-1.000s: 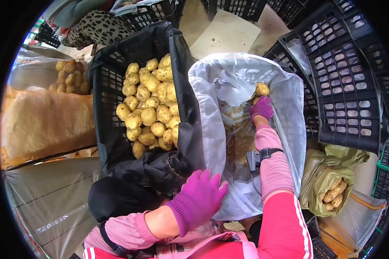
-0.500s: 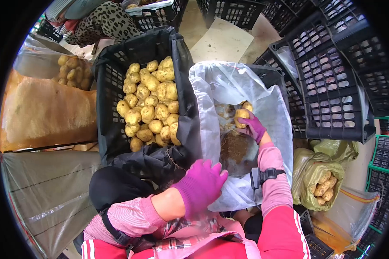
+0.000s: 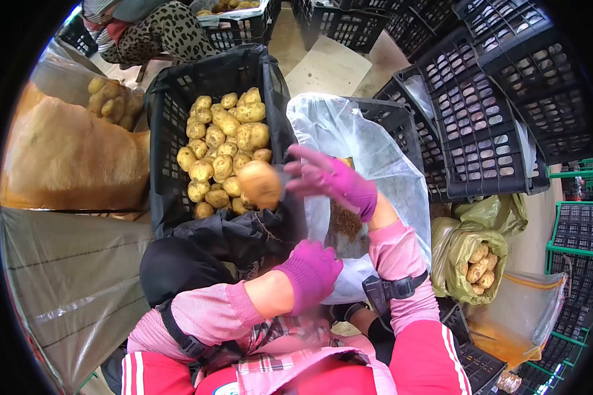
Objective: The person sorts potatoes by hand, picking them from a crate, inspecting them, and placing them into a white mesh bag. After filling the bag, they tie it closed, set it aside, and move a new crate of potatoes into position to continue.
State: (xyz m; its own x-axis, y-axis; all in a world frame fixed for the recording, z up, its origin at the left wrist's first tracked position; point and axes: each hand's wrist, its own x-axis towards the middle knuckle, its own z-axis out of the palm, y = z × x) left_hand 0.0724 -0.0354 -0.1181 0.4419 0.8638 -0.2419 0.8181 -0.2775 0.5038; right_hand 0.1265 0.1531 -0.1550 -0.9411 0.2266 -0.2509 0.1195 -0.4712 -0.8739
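A blurred potato [image 3: 259, 185] is in the air over the right side of the black crate [image 3: 207, 64], which holds several potatoes [image 3: 225, 146]. My right hand [image 3: 333, 181], in a purple glove, is just right of that potato, its fingers spread and apart from it. Below it, my left hand [image 3: 310, 273], also gloved, is at the near edge of the white liner [image 3: 398, 155]. Its fingers are curled together; what they hold, if anything, is hidden. Brown soil [image 3: 344, 220] shows inside the white liner.
Black crates [image 3: 474, 112] stand stacked at the right. A green bag [image 3: 471, 263] of potatoes sits below them. Orange sacks [image 3: 79, 158] and a grey sheet [image 3: 72, 283] lie at the left. Another person's patterned trousers [image 3: 168, 36] show at the top left.
My right hand has moved left and opened, letting go of a potato that is now over the black crate. My left hand's fingers have curled in. The view has shifted slightly.
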